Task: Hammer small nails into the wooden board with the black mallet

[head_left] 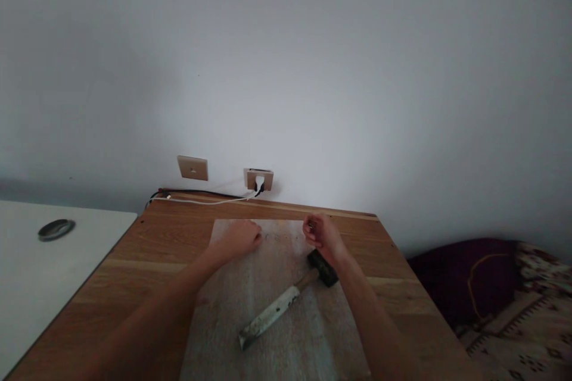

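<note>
A worn, whitish wooden board (pixel 250 309) lies flat under both hands. My left hand (pixel 243 235) rests at its far left edge, fingers curled in; what they hold, if anything, is hidden. Over the board's far right corner is my right hand (pixel 322 234), its fingers bent together toward the thumb; anything in them is too small to make out. Between the hands, a few tiny dark marks (pixel 277 237) run along the far edge, too small to identify. A hammer (pixel 272 314) with a dark head lies diagonally on the board, its head close below my right hand.
The board lies on a wooden table (pixel 147 286) against a white wall. Behind are a wall plate (pixel 193 168) and a socket (pixel 264 180) with plugs and cables (pixel 205 202). Left is a white surface (pixel 36 286) with a dark ring-shaped object (pixel 56 230); right, patterned fabric (pixel 522 327).
</note>
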Demonstrator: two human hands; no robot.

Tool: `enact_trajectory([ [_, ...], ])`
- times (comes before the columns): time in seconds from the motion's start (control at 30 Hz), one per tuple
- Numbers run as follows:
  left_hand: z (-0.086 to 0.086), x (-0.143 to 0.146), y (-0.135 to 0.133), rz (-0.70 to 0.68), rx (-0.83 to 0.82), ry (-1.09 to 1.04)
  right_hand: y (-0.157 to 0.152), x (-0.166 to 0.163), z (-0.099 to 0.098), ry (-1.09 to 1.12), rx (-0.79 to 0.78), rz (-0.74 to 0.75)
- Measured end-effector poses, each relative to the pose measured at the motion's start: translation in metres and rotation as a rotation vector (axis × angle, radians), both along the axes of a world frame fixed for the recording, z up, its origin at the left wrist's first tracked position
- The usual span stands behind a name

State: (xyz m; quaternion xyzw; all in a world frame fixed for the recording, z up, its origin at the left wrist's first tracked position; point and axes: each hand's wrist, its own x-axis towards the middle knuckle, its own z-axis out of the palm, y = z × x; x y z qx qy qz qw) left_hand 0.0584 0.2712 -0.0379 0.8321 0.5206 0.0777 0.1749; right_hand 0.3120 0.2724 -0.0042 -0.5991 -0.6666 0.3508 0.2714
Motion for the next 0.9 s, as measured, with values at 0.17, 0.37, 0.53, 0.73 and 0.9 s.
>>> enact_trajectory([
  [0.17, 0.007, -0.005, 0.005, 0.027, -0.021, 0.0, 0.003, -0.03, -0.023, -0.139, -0.042, 0.052],
  [0.37, 0.0, -0.013, -0.008, 0.026, 0.061, 0.094, 0.003, -0.061, -0.04, -0.362, -0.061, 0.13],
  [0.53, -0.007, -0.012, -0.003, -0.147, 0.091, 0.083, 0.005, -0.052, -0.033, -0.312, 0.002, 0.09],
  [0.73, 0.002, -0.005, 0.02, 0.119, -0.185, -0.68, 0.005, -0.028, -0.027, -0.133, -0.002, 0.004],
  [0.9, 0.008, -0.008, 0.013, 0.452, -0.325, -1.242, -0.001, -0.045, -0.03, -0.187, -0.003, 0.075],
])
